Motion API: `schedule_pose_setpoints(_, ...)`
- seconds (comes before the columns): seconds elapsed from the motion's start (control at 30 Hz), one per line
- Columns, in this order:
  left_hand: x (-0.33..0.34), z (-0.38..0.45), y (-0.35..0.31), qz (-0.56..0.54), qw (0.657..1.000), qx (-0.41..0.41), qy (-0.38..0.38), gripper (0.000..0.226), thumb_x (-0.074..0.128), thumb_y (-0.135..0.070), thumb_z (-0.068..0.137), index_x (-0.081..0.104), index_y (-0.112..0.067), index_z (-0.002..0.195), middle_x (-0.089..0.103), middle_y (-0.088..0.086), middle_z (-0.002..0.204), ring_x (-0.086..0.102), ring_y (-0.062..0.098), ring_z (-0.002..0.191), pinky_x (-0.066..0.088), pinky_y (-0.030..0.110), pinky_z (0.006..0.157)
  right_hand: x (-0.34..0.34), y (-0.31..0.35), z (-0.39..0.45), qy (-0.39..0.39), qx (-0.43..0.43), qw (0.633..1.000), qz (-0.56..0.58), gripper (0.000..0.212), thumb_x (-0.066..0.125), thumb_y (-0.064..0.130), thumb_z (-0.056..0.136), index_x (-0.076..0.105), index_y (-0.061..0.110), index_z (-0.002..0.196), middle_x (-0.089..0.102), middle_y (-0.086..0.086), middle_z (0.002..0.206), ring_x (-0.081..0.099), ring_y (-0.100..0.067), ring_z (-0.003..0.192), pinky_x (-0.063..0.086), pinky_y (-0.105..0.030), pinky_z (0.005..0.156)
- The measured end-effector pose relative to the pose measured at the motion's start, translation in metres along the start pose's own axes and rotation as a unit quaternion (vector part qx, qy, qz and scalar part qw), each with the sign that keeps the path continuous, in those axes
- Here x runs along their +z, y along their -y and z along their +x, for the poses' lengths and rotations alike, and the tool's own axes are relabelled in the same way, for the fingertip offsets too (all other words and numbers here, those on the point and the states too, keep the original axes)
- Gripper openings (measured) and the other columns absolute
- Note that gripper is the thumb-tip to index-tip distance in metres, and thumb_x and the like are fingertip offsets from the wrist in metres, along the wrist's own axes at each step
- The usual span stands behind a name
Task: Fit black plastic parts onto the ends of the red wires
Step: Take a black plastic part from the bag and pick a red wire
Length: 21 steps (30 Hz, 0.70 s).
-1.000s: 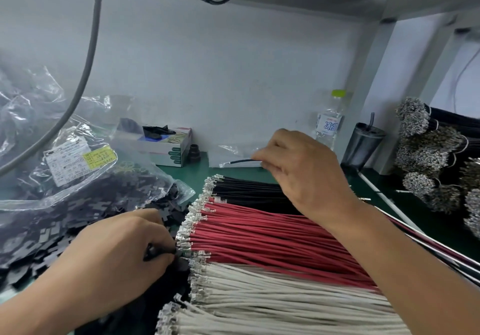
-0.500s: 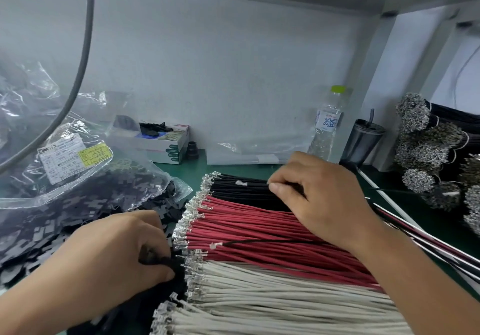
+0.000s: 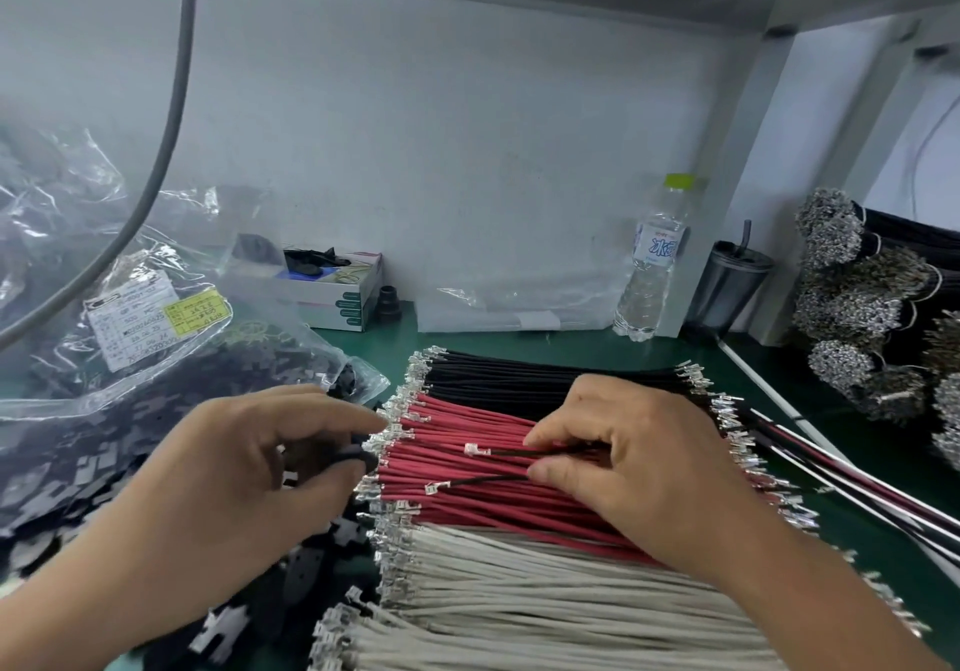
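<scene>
**Wire pick moves from black stack to red stack**

Right hand (image 3: 639,467) now rests on the red wires (image 3: 467,467), having come down from the black wires (image 3: 519,374), where it was a moment earlier. Thumb and fingers are curled and pinch two dark wires (image 3: 493,478), whose silver terminals jut out to the left above the red layer. Whether these two are black or dark red cannot be told from this view. My judgement: wire selection is in hand and no fitting has begun, as neither terminal touches a plastic part.

Left hand (image 3: 249,483) has stayed at the left edge of the wire stack. Its fingers are curled, and forefinger and thumb pinch a small dark piece (image 3: 345,457), probably one of the black plastic parts, just beside the red terminals. The piece is largely hidden, so its orientation cannot be confirmed.

Red wires lie flat on the green bench (image 3: 597,345) in a dense, parallel layer, between the black wires behind and the white wires (image 3: 519,592) in front. Their crimped silver terminals (image 3: 395,431) are bare and aligned along the left edge. Loose black plastic parts (image 3: 78,473) lie heaped to the left, spilling from a clear bag (image 3: 156,358).
</scene>
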<state>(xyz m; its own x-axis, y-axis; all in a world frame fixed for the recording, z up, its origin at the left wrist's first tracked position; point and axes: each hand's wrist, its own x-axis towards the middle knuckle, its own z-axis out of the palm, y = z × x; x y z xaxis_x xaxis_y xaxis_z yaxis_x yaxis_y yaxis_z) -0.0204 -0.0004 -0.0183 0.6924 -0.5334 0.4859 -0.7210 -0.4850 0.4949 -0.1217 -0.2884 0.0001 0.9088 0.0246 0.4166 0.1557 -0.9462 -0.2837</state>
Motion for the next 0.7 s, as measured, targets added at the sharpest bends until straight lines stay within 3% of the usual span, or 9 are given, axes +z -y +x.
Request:
schedule_pose_setpoints(0.07,0.006,0.001,-0.007,-0.005,1.0,0.022,-0.016,0.03,0.081,-0.026,0.075,0.076,-0.051,0.09,0.071,-0.026,0.091,0.058,-0.015,0.059,0.038,-0.004,0.059,0.008,0.002,-0.001,0.017,0.003,1.0,-0.01,0.021,0.071,0.055,0.082,0.071,0.044,0.1,0.059,0.021,0.093,0.058,0.002,0.084,0.033,-0.012,0.065)
schedule_pose_setpoints(0.17,0.013,0.001,-0.011,-0.024,0.999,0.014,-0.017,0.032,0.085,-0.015,0.074,0.078,-0.046,0.082,0.072,-0.023,0.088,0.061,-0.01,0.062,0.041,-0.001,0.06,0.015,0.002,0.0,0.018,0.015,1.0,0.001,0.01,0.074,0.047,0.085,0.073,0.039,0.09,0.059,0.021,0.093,0.058,0.001,0.086,0.036,-0.013,0.066)
schedule_pose_setpoints(0.3,0.017,0.001,-0.009,-0.034,0.999,0.002,-0.021,0.032,0.085,-0.013,0.077,0.079,-0.044,0.086,0.072,-0.022,0.089,0.064,-0.005,0.064,0.046,0.007,0.059,0.0,0.005,0.007,0.034,0.0,0.999,-0.002,0.008,0.07,0.046,0.088,0.072,0.038,0.087,0.059,0.02,0.095,0.059,-0.001,0.088,0.042,-0.019,0.072)
schedule_pose_setpoints(0.43,0.019,0.002,-0.006,-0.04,0.997,-0.003,-0.065,0.03,0.084,-0.016,0.08,0.078,-0.043,0.09,0.071,-0.018,0.089,0.061,-0.002,0.058,0.041,0.004,0.056,-0.038,-0.002,0.038,0.027,0.019,0.999,0.012,0.008,0.068,0.042,0.089,0.07,0.036,0.084,0.066,0.019,0.081,0.06,0.0,0.077,0.047,-0.027,0.072)
schedule_pose_setpoints(0.57,0.021,0.003,-0.008,-0.042,0.993,-0.032,-0.104,0.035,0.089,-0.015,0.075,0.077,-0.045,0.088,0.072,-0.022,0.089,0.062,-0.006,0.061,0.04,-0.001,0.059,-0.049,-0.015,0.088,0.018,0.021,0.991,-0.131,0.011,0.066,0.042,0.092,0.067,0.032,0.087,0.065,0.013,0.077,0.057,-0.009,0.075,0.04,-0.029,0.064)
schedule_pose_setpoints(0.7,0.021,0.004,-0.011,-0.05,0.991,-0.052,-0.114,0.04,0.093,-0.012,0.068,0.077,-0.045,0.086,0.07,-0.029,0.087,0.063,-0.008,0.063,0.04,-0.003,0.061,-0.01,-0.027,0.115,0.092,0.032,0.972,-0.214,0.011,0.068,0.038,0.093,0.07,0.028,0.097,0.068,0.007,0.089,0.06,-0.017,0.084,0.037,-0.029,0.069)
